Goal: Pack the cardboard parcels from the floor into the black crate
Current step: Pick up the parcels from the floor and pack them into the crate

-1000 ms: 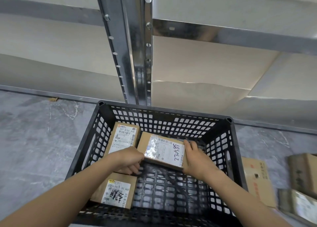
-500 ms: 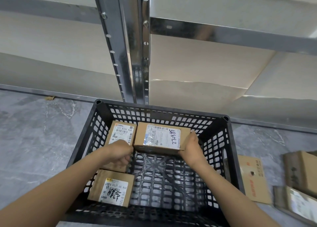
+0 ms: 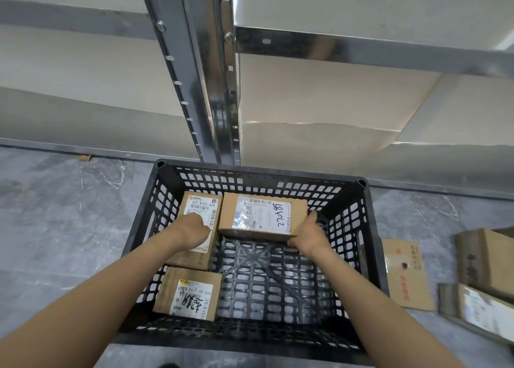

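Item: cardboard parcel (image 3: 261,214), labelled, lodged against the far wall of the black crate (image 3: 261,173); its right end is gripped by the right hand (image 3: 303,234). The left hand (image 3: 193,228), fingers curled, is placed at its left end, over a second parcel (image 3: 200,203); whether it grips anything cannot be told.

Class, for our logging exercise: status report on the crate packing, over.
Left hand curled, resting on far-left parcel. Right hand gripping marker-numbered parcel by far wall of black crate. Nothing blocking; floor parcels lie right.
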